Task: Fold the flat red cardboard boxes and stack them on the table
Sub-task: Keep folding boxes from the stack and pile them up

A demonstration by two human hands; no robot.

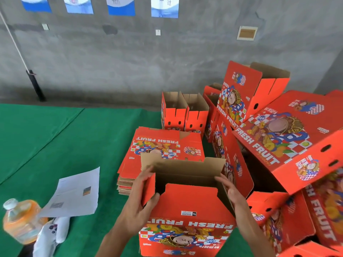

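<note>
Green table (55, 138): both hands' grip holds box (187, 219).

Two hands (141, 197), one bottle (20, 221), one paper sheet (74, 193), one flat-box stack (163, 154), four posters (121, 5)

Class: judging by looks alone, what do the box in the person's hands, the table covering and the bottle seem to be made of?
Box in hand: corrugated cardboard, printed red outside, bare brown inside.
Table covering: green, matte and fuzzy, probably felt or thin carpet.
Bottle: clear plastic, apparently; orange liquid shows through, white cap.
</note>
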